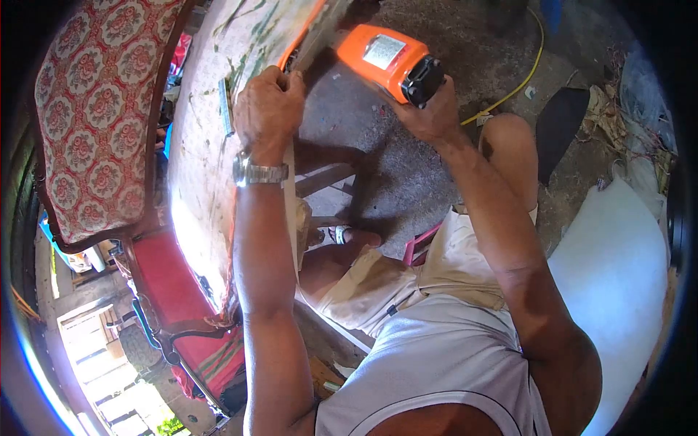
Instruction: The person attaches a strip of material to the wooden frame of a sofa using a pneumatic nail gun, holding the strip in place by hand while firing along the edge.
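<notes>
My left hand (270, 105), with a metal-banded watch (258, 171) on the wrist, is closed at the edge of a pale, stained panel (207, 156). Its fingers pinch at an orange strip (304, 35) that runs along this edge. My right hand (432, 112) grips an orange staple gun (382, 62) with a white label and a black end cap. The tool is held to the right of the panel edge, apart from my left hand. Its handle is mostly hidden, and its front end is blurred.
A thin ruler-like strip (225, 107) lies on the panel. Patterned upholstered furniture (98, 123) and a red seat (163, 272) stand at left. A yellow hose (520, 83) crosses the floor. White padding (611, 261) and a dark piece (561, 131) lie at right.
</notes>
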The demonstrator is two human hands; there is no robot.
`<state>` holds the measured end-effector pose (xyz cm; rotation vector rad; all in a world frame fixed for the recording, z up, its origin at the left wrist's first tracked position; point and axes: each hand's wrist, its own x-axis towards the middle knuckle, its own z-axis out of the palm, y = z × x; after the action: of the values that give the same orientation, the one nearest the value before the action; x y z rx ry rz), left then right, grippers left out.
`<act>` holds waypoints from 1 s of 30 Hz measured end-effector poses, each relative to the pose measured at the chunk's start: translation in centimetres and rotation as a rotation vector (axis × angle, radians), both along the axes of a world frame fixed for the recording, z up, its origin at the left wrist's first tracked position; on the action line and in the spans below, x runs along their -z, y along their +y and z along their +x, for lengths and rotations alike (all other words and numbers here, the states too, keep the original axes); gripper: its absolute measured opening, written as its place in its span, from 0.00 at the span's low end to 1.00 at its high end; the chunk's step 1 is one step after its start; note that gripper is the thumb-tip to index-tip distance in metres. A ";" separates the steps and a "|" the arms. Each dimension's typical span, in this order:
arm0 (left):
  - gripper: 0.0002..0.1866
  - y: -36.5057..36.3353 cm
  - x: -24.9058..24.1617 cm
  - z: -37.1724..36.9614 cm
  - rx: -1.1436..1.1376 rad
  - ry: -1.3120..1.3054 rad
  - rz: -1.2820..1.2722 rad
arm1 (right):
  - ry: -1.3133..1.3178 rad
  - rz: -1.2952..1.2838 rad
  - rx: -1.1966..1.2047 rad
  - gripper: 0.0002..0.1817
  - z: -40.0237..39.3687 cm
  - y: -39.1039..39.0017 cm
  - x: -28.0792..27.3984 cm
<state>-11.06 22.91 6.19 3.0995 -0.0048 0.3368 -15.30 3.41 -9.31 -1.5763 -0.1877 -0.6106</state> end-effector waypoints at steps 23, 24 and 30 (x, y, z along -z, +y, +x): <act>0.23 0.8 0.6 0.2 0.037 -0.028 -0.009 | -0.044 0.038 -0.095 0.18 -1.8 2.0 -0.1; 0.23 0.8 0.6 0.2 0.037 -0.028 -0.016 | -0.050 0.017 -0.094 0.18 -1.8 2.1 -0.4; 0.20 0.5 0.0 0.0 -0.003 0.036 -0.018 | -0.048 -0.045 -0.085 0.19 -1.7 2.4 0.1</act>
<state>-11.11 23.43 6.15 3.0873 0.0036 0.2803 -17.00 5.84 -9.39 -1.5897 -0.3048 -0.5816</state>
